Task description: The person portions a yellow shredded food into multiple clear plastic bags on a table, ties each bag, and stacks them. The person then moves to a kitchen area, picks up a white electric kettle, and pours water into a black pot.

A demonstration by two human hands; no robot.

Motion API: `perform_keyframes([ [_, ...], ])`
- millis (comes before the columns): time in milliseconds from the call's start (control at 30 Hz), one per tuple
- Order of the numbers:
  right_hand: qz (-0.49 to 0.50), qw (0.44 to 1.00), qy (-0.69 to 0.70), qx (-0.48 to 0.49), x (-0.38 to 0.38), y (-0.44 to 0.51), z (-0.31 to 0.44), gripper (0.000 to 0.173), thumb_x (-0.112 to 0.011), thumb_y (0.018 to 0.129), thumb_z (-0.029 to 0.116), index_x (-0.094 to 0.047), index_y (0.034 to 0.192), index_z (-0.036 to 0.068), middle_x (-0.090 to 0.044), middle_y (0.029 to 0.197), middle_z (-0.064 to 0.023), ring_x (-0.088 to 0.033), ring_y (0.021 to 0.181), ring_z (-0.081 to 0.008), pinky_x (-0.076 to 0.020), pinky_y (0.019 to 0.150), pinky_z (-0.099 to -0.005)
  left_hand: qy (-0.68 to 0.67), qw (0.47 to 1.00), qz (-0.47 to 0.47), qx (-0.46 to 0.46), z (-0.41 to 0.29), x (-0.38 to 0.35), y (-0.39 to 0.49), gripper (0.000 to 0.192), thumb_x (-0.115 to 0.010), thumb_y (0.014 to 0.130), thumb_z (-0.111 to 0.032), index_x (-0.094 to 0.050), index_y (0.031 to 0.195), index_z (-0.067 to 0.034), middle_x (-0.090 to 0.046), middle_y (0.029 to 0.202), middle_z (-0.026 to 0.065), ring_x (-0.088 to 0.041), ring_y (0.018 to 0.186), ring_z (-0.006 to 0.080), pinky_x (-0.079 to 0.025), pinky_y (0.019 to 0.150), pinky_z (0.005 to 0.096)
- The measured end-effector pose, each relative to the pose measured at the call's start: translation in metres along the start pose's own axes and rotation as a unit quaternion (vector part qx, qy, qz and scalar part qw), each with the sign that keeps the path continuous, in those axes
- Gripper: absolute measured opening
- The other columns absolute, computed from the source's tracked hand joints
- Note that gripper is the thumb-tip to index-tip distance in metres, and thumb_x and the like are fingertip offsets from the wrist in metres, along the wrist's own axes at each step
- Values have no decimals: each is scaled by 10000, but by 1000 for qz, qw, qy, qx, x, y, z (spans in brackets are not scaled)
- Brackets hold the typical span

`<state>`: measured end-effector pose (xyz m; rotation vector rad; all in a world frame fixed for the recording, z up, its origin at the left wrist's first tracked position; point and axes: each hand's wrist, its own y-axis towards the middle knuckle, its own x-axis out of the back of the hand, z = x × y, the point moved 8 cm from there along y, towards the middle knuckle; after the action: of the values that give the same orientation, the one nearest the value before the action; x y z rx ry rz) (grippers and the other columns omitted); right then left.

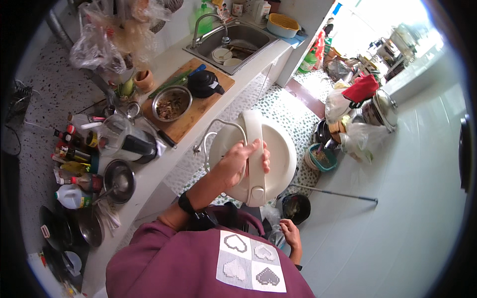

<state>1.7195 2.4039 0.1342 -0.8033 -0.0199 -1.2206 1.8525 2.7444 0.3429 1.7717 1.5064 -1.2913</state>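
Note:
My left hand [238, 164] grips the carrying handle [256, 130] of a white rice cooker [281, 156], with the lid uppermost below my face. Its white power cord [223, 122] is looped and also held in that hand, and the plug [196, 149] dangles at the left. Down by my right side, my right hand [290, 235] holds nothing, its fingers slightly curled and apart. Just beyond it stand a black bin [296, 208] and a clear plastic bag [275, 234].
Along the left counter, a cutting board [220, 80] bears a steel bowl of food [173, 103]. Beyond lies a sink [238, 41] with dishes. A blender jug [126, 139] and a wok [119, 180] stand nearer. A teal basket [323, 158] and a pole [335, 192] line the right wall.

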Motion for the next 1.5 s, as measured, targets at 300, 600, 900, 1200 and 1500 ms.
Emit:
perform_keyframes([
  [300,28,969,-186,162,155,235,165,182,-563,926,135,-610,1072,37,-643,949,-109,-620,874,-200,-497,769,-323,-33,994,-62,-83,-52,-35,195,216,-462,993,-230,-481,1028,-17,-530,811,94,-545,737,211,-485,724,382],
  [600,178,975,113,66,164,440,287,391,-470,980,348,-537,1235,59,-616,1087,-82,-622,890,-178,-528,752,-315,-20,993,-95,-60,-91,-36,364,209,-476,991,-236,-477,1031,-30,-516,787,90,-529,713,201,-476,698,372],
  [900,130,958,254,-12,222,536,307,447,-439,990,332,-396,1381,121,-587,1168,-72,-622,959,-173,-519,827,-332,54,994,-3,92,-99,-72,560,230,-433,1009,-246,-463,1066,-25,-515,811,95,-538,726,203,-489,718,375],
  [1200,30,893,443,-79,328,625,297,385,-497,977,287,-498,1294,67,-591,1201,-70,-608,1019,-173,-508,874,-347,85,970,89,210,-66,-136,764,223,-428,1007,-207,-457,1099,-6,-531,819,103,-550,725,201,-514,705,376],
  [1500,-101,860,492,-92,482,793,322,283,-466,956,134,-551,1215,55,-637,1082,-64,-642,906,-196,-539,781,-344,196,952,89,219,-50,-204,986,284,-450,990,-188,-454,1169,33,-600,922,161,-619,777,236,-542,746,397],
])
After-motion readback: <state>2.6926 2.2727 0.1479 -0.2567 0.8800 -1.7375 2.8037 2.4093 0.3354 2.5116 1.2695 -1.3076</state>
